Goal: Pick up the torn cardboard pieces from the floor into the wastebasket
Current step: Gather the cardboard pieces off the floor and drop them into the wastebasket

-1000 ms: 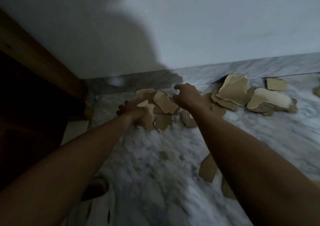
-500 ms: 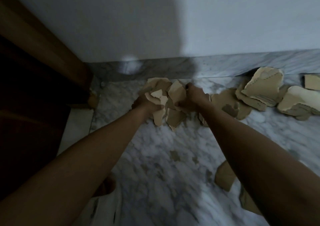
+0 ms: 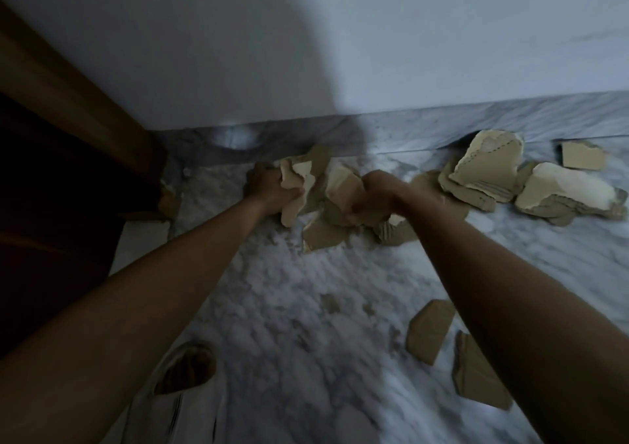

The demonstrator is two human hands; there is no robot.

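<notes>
Both hands grip a bunch of torn cardboard pieces (image 3: 335, 188) low over the marble floor, near the skirting. My left hand (image 3: 269, 186) is closed on the bunch's left side, and my right hand (image 3: 376, 197) clutches its right side. More torn pieces (image 3: 486, 171) lie in a heap to the right, against the wall. Two flat pieces (image 3: 430, 334) rest on the floor nearer me, partly hidden by my right forearm. A white wastebasket (image 3: 190, 406) shows at the bottom left, with cardboard inside it.
A dark wooden door frame (image 3: 78, 113) stands on the left. The white wall (image 3: 374, 42) and marble skirting (image 3: 510, 117) run across the back. Small cardboard crumbs (image 3: 330, 304) dot the marble floor between my arms.
My hands have closed in on the pile and gathered its pieces into one bunch between them. The view has shifted slightly.
</notes>
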